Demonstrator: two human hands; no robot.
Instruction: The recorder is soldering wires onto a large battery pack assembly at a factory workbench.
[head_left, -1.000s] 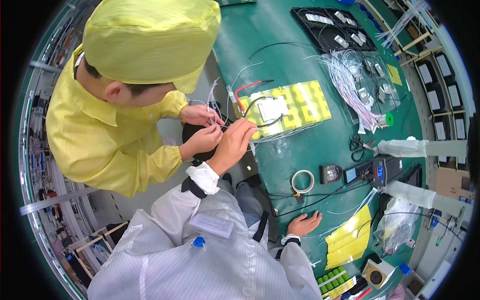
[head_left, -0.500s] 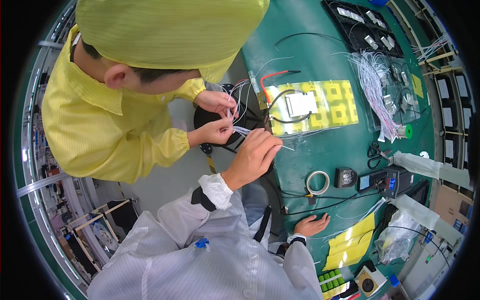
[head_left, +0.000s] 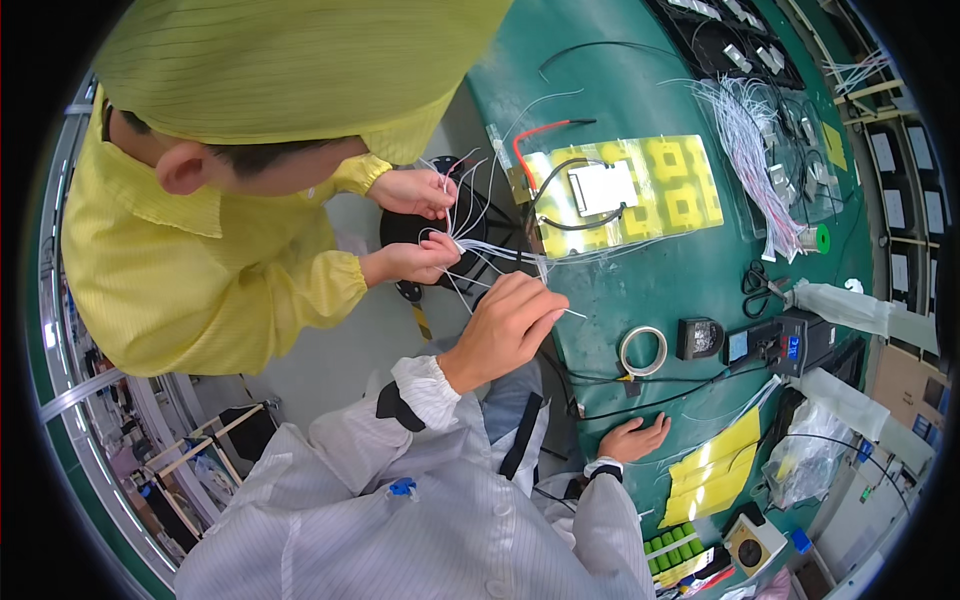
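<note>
My left hand is closed, pinching a thin white wire whose end sticks out to the right past the fingertips. My right hand lies on the green table near its edge, fingers loosely stretched and holding nothing. Beyond my left hand, a co-worker in yellow holds a bundle of white wires in both hands. These wires run toward a yellow battery pack on the table, with a white label, black leads and a red lead. Whether my wire belongs to that bundle is hidden by my hand.
A roll of tape, a black box, scissors and a soldering station stand to the right. Yellow sheets lie beyond my right hand. A large wire bundle lies at the back. A stool stands beside the table.
The co-worker's hands have shifted slightly left, and the wires in them now fan out more. My left hand stays closed on the wire and is slightly lower. My right hand still rests on the table.
</note>
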